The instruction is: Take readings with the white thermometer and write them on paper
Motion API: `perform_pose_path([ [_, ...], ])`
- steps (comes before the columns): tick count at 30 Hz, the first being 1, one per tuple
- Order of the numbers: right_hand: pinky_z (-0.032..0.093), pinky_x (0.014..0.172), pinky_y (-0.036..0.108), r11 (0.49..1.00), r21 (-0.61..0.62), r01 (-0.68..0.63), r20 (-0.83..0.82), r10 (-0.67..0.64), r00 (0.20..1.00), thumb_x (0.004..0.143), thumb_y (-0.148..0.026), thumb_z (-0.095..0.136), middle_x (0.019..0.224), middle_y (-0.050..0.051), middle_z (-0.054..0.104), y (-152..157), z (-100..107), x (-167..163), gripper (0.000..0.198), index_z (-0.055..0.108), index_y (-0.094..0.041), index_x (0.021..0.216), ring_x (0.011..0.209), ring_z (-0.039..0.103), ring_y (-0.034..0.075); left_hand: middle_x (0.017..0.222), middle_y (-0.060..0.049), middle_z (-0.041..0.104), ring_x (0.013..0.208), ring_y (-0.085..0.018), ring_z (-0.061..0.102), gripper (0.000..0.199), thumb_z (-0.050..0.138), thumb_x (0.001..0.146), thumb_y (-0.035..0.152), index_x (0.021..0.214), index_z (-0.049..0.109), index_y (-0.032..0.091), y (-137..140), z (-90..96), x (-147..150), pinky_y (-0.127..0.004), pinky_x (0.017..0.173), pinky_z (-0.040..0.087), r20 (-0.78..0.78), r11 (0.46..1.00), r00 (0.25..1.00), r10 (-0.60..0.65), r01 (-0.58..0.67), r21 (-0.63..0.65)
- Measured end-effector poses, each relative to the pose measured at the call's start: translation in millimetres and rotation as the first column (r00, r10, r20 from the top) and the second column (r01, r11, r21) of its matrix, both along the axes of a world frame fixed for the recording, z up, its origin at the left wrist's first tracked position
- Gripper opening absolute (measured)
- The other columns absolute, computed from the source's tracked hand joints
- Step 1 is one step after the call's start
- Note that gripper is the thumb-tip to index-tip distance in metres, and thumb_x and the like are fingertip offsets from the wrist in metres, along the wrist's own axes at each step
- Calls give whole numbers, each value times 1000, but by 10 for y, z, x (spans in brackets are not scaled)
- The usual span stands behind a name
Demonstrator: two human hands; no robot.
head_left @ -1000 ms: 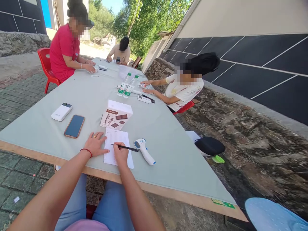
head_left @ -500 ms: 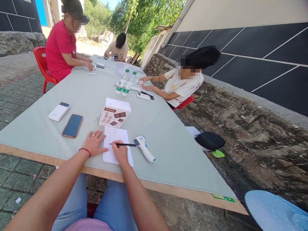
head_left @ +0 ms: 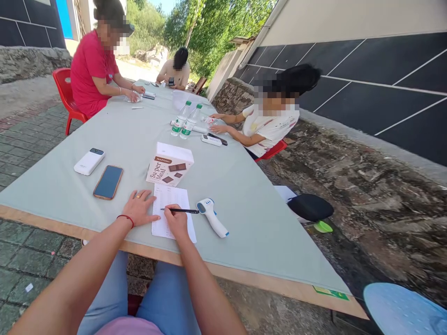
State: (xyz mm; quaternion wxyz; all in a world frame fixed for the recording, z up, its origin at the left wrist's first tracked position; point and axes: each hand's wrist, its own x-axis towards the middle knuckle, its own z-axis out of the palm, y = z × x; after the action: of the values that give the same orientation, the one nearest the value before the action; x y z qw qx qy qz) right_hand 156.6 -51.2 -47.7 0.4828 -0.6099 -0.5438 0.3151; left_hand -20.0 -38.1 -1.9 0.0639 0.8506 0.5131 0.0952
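Crosswise black pen [head_left: 186,211] over a lengthwise paper sheet [head_left: 171,194]

The right hand [head_left: 177,223] pinches the black pen, its tip aimed at the left hand [head_left: 138,208], which rests spread, thumb on the sheet's left side. The paper sheet lies under the right hand, long axis running forward to the Su-per Meal box [head_left: 171,160]. An infrared thermometer [head_left: 213,218] lies just right.
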Motion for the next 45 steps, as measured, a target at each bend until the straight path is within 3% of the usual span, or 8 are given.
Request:
perform_pose_path([
  [45,46,63,31,1000,3,26,-23,-26,999,67,-40,50,63,1,66,-36,78,-23,19,60,-23,68,64,58,20,147,-13,44,137,-30,36,70,58,78,66,134,51,25,-2,-14,-3,-53,114,20,6,1000,1000,8,-8,-6],
])
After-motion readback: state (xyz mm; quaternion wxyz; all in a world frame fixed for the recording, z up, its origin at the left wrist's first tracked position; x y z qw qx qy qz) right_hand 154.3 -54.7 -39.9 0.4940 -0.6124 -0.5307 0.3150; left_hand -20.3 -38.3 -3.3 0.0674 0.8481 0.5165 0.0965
